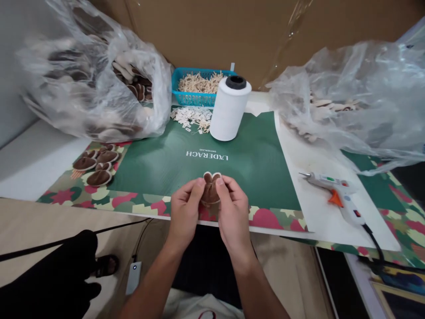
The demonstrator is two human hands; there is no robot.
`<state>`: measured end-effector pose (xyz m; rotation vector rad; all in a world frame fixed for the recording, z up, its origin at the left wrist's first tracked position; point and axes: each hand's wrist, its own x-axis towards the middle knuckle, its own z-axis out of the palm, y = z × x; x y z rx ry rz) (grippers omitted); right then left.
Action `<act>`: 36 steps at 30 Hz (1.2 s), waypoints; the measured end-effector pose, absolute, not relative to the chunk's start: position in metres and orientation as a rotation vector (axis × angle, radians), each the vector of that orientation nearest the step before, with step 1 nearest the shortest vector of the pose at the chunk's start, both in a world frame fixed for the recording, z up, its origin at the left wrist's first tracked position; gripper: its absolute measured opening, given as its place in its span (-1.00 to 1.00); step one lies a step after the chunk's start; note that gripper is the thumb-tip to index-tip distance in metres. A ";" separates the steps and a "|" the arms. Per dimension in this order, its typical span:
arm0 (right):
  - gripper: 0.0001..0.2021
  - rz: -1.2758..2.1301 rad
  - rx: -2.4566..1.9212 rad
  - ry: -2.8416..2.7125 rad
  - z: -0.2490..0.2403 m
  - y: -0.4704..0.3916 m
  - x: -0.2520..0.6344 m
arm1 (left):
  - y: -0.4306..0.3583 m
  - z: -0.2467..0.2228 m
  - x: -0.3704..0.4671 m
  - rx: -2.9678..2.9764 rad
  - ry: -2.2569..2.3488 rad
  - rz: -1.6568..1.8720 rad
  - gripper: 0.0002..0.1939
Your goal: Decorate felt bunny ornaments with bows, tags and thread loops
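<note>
A small brown fabric bunny-head piece (210, 191) with a pale edge and two rounded ears is held upright over the table's front edge. My left hand (186, 204) pinches its left side between thumb and fingers. On the opposite side, my right hand (234, 205) grips it the same way, thumb on the front. Its lower part is partly covered by my thumbs. Several similar brown bunny pieces (99, 166) lie to the left on the mat. A green printed mat (159, 164) with a patterned border is under my hands.
A white thread cone (229, 110) stands near a blue basket (192, 99) of pale cords and a heap of small tags (192, 116). Plastic bags (156, 66) of pieces sit at left and right. A glue gun (341, 195) lies at right. Someone's dark-clothed leg (66, 266) shows lower left.
</note>
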<state>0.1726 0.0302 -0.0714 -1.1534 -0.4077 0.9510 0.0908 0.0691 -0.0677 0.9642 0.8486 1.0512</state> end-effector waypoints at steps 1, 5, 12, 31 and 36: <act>-0.72 0.963 -1.175 -0.453 -0.072 0.031 0.174 | 0.073 -0.067 0.084 1.010 0.846 1.017 -0.67; -0.66 0.992 -1.300 -0.584 -0.071 0.028 0.178 | 0.087 -0.061 0.048 1.119 0.943 0.956 -0.68; -0.64 0.900 -1.538 -0.835 -0.074 0.008 0.179 | 0.106 -0.049 -0.032 1.177 1.281 1.184 -0.58; -0.62 0.876 -1.467 -1.643 -0.039 0.081 0.180 | 0.132 -0.075 -0.068 2.037 1.715 1.888 -0.85; -0.56 0.325 -1.324 -1.803 -0.011 0.278 0.140 | 0.066 -0.092 -0.050 2.240 1.285 1.707 -0.69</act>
